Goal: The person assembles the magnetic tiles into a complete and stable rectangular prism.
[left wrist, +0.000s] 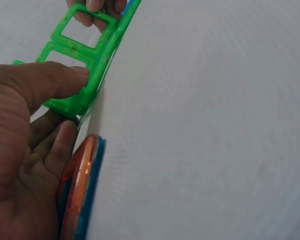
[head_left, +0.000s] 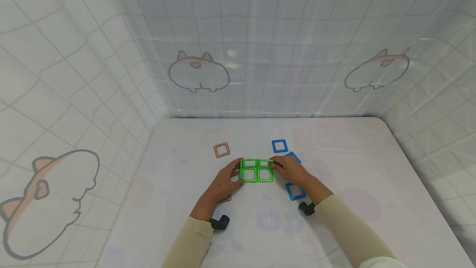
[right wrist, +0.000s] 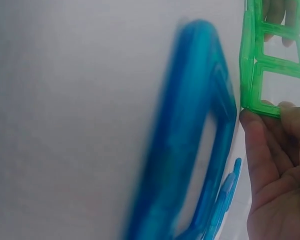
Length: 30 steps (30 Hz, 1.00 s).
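Note:
Both hands hold a small structure of green square magnetic tiles (head_left: 257, 175), with some tiles flat on the table and others standing along the far side. My left hand (head_left: 224, 181) grips its left end; in the left wrist view the thumb (left wrist: 60, 80) presses over a green tile, other fingers beneath. At the right end, my right hand (head_left: 293, 169) pinches the standing part near its corner. In the right wrist view its fingertips meet the lower edge of a green tile (right wrist: 247, 65).
An orange square tile (head_left: 216, 151) lies behind the left hand; another orange tile (head_left: 227, 199) is partly hidden by it. Around the right hand lie a far blue tile (head_left: 274, 147), a partly covered blue tile (head_left: 294, 156) and a nearer blue tile (head_left: 298, 197). Patterned curtains surround the table.

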Available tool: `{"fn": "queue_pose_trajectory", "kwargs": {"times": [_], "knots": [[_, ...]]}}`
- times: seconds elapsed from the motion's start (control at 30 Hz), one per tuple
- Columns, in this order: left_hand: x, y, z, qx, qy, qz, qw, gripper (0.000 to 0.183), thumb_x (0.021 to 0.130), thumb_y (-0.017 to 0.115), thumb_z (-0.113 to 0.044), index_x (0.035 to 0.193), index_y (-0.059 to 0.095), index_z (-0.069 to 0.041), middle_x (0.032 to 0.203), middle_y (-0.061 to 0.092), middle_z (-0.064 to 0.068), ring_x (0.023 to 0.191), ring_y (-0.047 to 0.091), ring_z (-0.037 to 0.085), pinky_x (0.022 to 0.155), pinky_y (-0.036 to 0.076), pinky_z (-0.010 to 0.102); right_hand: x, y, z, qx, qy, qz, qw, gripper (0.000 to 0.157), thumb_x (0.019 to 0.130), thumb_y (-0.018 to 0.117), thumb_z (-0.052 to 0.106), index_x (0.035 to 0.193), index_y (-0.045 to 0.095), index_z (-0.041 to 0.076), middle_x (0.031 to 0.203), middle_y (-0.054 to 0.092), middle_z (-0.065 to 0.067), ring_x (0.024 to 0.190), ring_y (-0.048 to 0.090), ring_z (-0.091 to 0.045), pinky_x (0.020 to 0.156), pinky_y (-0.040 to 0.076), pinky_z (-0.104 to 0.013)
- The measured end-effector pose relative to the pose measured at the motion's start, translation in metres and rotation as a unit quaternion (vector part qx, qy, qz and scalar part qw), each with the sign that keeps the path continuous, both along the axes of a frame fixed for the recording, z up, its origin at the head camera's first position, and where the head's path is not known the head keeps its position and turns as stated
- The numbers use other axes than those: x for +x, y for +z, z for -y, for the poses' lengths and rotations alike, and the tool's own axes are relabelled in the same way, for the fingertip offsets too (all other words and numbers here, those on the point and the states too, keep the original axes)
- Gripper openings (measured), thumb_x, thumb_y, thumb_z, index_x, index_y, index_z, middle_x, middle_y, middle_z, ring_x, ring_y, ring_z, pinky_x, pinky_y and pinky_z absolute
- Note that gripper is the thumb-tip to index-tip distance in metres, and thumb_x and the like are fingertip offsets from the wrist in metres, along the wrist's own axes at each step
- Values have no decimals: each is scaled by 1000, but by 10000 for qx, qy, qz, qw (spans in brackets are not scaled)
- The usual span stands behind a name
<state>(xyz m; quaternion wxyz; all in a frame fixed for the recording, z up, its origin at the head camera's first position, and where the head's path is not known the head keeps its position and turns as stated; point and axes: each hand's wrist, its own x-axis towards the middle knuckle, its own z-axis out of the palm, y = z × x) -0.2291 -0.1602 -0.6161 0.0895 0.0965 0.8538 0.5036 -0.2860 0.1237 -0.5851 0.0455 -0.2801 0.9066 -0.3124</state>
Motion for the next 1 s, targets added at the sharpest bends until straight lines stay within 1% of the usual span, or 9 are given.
{"fn": "queue_pose_trajectory", "kwargs": {"times": [0.17, 0.4, 0.6, 0.7, 0.77, 0.9, 1.0], "knots": [[0, 0, 0, 26, -13, 8, 10000, 80, 89, 76, -19, 155, 33, -29, 151, 46, -2, 132, 53, 20, 108, 46, 33, -1, -4, -2, -72, 45, 30, 10000, 24, 99, 63, 23, 119, 72, 13, 105, 74, 3, 76, 60, -5, 68, 52, -24], [0, 1, -1, 3, 2, 20, 10000, 80, 89, 76, -18, 155, 33, -31, 151, 45, -2, 133, 53, 20, 108, 46, 32, -1, -1, -2, -185, 77, 93, 9998, 23, 99, 64, 20, 119, 72, 12, 108, 74, 1, 80, 62, -5, 70, 54, -25], [0, 1, -2, -19, 34, 12, 10000, 81, 88, 77, -18, 155, 34, -29, 150, 47, -2, 132, 53, 18, 108, 46, 30, -1, -1, -2, -234, 37, 94, 9997, 23, 99, 64, 20, 119, 72, 12, 107, 74, 2, 80, 62, -3, 70, 54, -25], [0, 2, -2, -11, 29, 5, 10000, 81, 88, 77, -17, 155, 34, -28, 150, 47, -2, 132, 53, 19, 107, 47, 31, -1, -1, -2, -211, -14, 147, 9997, 23, 99, 64, 21, 119, 72, 13, 107, 74, 2, 81, 62, -5, 72, 54, -26], [0, 2, -2, -3, 25, 1, 10000, 81, 88, 77, -17, 155, 34, -28, 150, 47, -1, 132, 53, 19, 107, 47, 31, 0, -1, -2, -206, -55, 200, 9996, 24, 98, 65, 21, 120, 72, 14, 108, 74, 2, 86, 65, -6, 75, 56, -28], [0, 2, -1, 16, 12, -4, 10000, 81, 88, 77, -17, 155, 34, -29, 150, 47, -2, 132, 53, 19, 108, 46, 31, 0, 0, -2, -247, -97, 325, 9991, 27, 97, 67, 20, 123, 70, 13, 112, 74, -1, 100, 69, -13, 83, 59, -33], [1, 2, -1, 33, -5, -18, 10000, 81, 88, 77, -17, 155, 33, -30, 150, 47, -2, 132, 53, 19, 108, 46, 31, 1, 0, -1, -261, -114, 410, 9988, 30, 96, 67, 21, 125, 69, 13, 113, 73, -2, 105, 69, -17, 87, 59, -36]]}}
